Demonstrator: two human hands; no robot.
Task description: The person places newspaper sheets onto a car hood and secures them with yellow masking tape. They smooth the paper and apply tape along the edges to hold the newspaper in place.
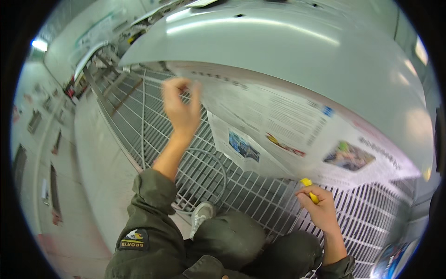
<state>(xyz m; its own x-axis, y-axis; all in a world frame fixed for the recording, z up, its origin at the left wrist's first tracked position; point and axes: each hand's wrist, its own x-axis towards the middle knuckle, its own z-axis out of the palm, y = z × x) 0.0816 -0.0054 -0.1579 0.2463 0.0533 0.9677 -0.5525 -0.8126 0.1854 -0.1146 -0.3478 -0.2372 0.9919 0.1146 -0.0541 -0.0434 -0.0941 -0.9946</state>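
A grey curved car panel [260, 46] arches across the top of the view. From its lower edge hang printed newspaper sheets [288, 121], with one loose corner fold lower down. My left hand [182, 109] is raised beside the left end of the paper, blurred by motion. Its fingers are bent, the thumb stands apart from them, and nothing shows in its grasp. Near the paper's bottom edge, my right hand [321, 210] is closed around a small yellow tool [313, 197]. The tool's exact kind is unclear, and part of it is hidden by the fingers.
Metal floor grating [260, 193] lies beneath the panel and my legs. A grey hose [225, 172] loops over it near my shoe [202, 215]. A pale strip of floor [100, 162] runs along the left, and a metal frame [103, 86] stands at the far left.
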